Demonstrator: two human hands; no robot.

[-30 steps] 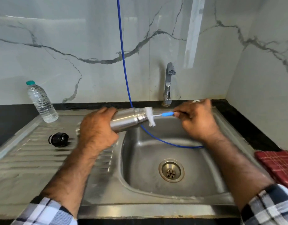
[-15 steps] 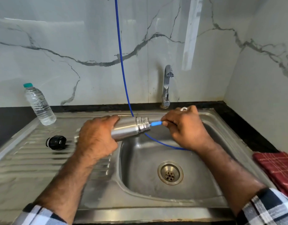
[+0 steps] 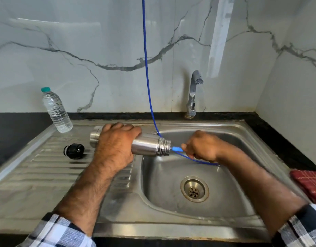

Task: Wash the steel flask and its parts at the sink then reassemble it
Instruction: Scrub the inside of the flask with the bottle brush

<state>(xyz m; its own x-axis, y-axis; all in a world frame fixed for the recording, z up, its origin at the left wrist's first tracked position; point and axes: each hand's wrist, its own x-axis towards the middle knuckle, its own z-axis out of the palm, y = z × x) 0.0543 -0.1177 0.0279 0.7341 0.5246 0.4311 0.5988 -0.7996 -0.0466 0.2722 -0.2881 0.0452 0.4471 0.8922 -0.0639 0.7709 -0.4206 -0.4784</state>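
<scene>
A: Where is the cylindrical steel flask [image 3: 150, 146]?

B: Over the steel sink [image 3: 242, 132], left of centre. Your left hand [image 3: 118, 145] is gripping it; your right hand [image 3: 200, 148] is pinching the blue-handled bottle brush [image 3: 177, 149]. Keep strokes coaxial.

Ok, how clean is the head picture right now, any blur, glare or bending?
Head view: motion blur smears the right hand and forearm, and the red cloth; the steel flask and left hand stay fairly sharp; soft glare patches on the marble wall; wide-angle bending curves the sink rim.
</scene>
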